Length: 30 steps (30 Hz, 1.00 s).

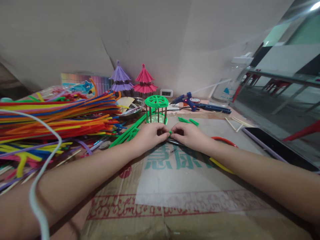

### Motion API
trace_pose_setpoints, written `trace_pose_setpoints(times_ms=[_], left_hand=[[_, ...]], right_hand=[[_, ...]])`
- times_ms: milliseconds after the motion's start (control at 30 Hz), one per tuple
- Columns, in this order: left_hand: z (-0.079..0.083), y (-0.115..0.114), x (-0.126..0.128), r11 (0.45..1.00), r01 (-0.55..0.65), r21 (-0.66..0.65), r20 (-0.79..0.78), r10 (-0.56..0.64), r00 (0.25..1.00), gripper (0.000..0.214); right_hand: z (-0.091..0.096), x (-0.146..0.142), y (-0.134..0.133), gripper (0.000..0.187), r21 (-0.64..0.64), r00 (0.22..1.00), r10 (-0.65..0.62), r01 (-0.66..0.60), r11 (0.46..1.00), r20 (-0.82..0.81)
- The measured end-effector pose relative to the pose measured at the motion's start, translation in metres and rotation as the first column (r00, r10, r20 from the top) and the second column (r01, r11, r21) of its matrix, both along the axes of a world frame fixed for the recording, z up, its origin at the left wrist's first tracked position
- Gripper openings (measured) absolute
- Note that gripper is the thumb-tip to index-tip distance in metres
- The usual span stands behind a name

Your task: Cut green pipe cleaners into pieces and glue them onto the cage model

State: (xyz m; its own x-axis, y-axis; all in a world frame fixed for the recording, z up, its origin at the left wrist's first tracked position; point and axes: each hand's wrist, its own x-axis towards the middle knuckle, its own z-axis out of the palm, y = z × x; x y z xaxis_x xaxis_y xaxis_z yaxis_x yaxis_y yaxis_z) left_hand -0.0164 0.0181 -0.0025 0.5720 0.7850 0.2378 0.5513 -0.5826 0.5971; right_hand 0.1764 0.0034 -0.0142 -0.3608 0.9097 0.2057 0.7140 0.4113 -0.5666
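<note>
At the middle of the frame, the left hand (pixel 150 136) and the right hand (pixel 191 135) meet, thumbs and forefingers pinching a small green piece (pixel 170 132) between them; whether it is being bent, rolled or joined cannot be told. Just behind the left hand stands the green frame (pixel 156 104), which looks partly built: its base, its ring of brown posts and its spoked top are in place, but nothing rises above that top. The purple tower (pixel 121 80) and the pink tower (pixel 144 80), against the wall at upper centre, each carry two tiers of pointed roof, so by comparison the green one seems to lack its roof. Loose green stems (pixel 128 132) lie left of the hands, and short green bits (pixel 183 120) lie just beyond the right hand, all apart from the frame. The glue gun (pixel 186 100) at right of centre shows a red light. As for writing, large teal characters show through the pale sheet (pixel 172 193) below the hands, upside down and partly covered, not safely readable. The bottle (pixel 226 88) at upper right has a blue mark and small letters, perhaps ending in "OK". The marker box (pixel 75 81) at upper left shows a blue star, with no legible brand; the clock (pixel 166 93) has unreadable digits.
</note>
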Motion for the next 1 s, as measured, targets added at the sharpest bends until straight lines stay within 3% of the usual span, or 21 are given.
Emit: trace_pose_setpoints(times_ms=[100, 200, 233, 333, 367, 400, 433, 467, 500, 567, 633, 733, 800, 867, 933, 1000], left_hand=[[0.001, -0.002, 0.001, 0.999, -0.040, 0.031, -0.007, 0.041, 0.999, 0.017], [0.005, -0.004, -0.001, 0.990, -0.088, 0.113, -0.068, 0.096, 0.993, 0.018], [0.007, -0.004, -0.003, 0.985, -0.081, 0.152, -0.115, 0.100, 0.988, 0.018], [0.021, -0.002, -0.011, 0.979, -0.007, 0.202, -0.332, 0.075, 0.940, 0.020], [0.027, -0.001, -0.015, 0.985, -0.009, 0.174, -0.396, 0.078, 0.915, 0.021], [0.034, 0.001, -0.019, 0.991, -0.008, 0.134, -0.455, 0.068, 0.888, 0.023], [0.041, 0.004, -0.023, 0.993, -0.006, 0.115, -0.499, 0.063, 0.864, 0.025], [0.049, 0.006, -0.028, 0.991, -0.003, 0.134, -0.524, 0.073, 0.849, 0.027], [0.056, 0.009, -0.033, 0.984, -0.013, 0.177, -0.533, 0.107, 0.839, 0.030], [0.067, 0.015, -0.043, 0.952, -0.076, 0.295, -0.553, 0.235, 0.799, 0.032], [0.073, 0.019, -0.052, 0.906, -0.133, 0.402, -0.616, 0.375, 0.693, 0.033], [0.072, 0.022, -0.060, 0.897, -0.195, 0.396, -0.693, 0.432, 0.578, 0.031], [0.069, 0.023, -0.060, 0.911, -0.194, 0.364, -0.697, 0.405, 0.591, 0.031], [0.066, 0.022, -0.058, 0.924, -0.182, 0.335, -0.696, 0.373, 0.614, 0.032], [0.064, 0.021, -0.055, 0.932, -0.177, 0.317, -0.707, 0.357, 0.610, 0.032], [0.064, 0.022, -0.055, 0.933, -0.181, 0.311, -0.724, 0.356, 0.591, 0.034]], right_hand=[[0.005, -0.002, 0.000, 0.009, -0.065, 0.994, -0.032, 0.025, 0.998, -0.109], [0.028, 0.008, 0.001, 0.010, -0.158, 0.980, -0.010, -0.022, 0.987, -0.200], [0.041, 0.015, 0.000, 0.010, -0.167, 0.980, 0.051, -0.085, 0.982, -0.194], [0.088, 0.044, -0.016, 0.018, -0.294, 0.933, 0.295, -0.346, 0.891, -0.205], [0.105, 0.054, -0.025, 0.021, -0.341, 0.902, 0.374, -0.429, 0.837, -0.216], [0.120, 0.062, -0.035, 0.024, -0.408, 0.849, 0.484, -0.527, 0.746, -0.212], [0.133, 0.069, -0.047, 0.025, -0.497, 0.772, 0.606, -0.609, 0.618, -0.193], [0.143, 0.073, -0.058, 0.024, -0.578, 0.697, 0.699, -0.640, 0.507, -0.159], [0.150, 0.074, -0.068, 0.023, -0.642, 0.663, 0.743, -0.611, 0.463, -0.095], [0.158, 0.069, -0.083, 0.024, -0.643, 0.653, 0.757, -0.587, 0.491, -0.018], [0.158, 0.059, -0.089, 0.023, -0.603, 0.691, 0.722, -0.572, 0.556, 0.011], [0.150, 0.047, -0.082, 0.020, -0.545, 0.741, 0.671, -0.556, 0.628, 0.018], [0.139, 0.047, -0.068, 0.016, -0.457, 0.795, 0.602, -0.509, 0.729, 0.074], [0.125, 0.049, -0.051, 0.012, -0.299, 0.871, 0.464, -0.406, 0.864, 0.159], [0.107, 0.051, -0.033, 0.013, -0.157, 0.920, 0.335, -0.307, 0.939, 0.205], [0.086, 0.048, -0.017, 0.015, -0.069, 0.947, 0.219, -0.209, 0.976, 0.234]])
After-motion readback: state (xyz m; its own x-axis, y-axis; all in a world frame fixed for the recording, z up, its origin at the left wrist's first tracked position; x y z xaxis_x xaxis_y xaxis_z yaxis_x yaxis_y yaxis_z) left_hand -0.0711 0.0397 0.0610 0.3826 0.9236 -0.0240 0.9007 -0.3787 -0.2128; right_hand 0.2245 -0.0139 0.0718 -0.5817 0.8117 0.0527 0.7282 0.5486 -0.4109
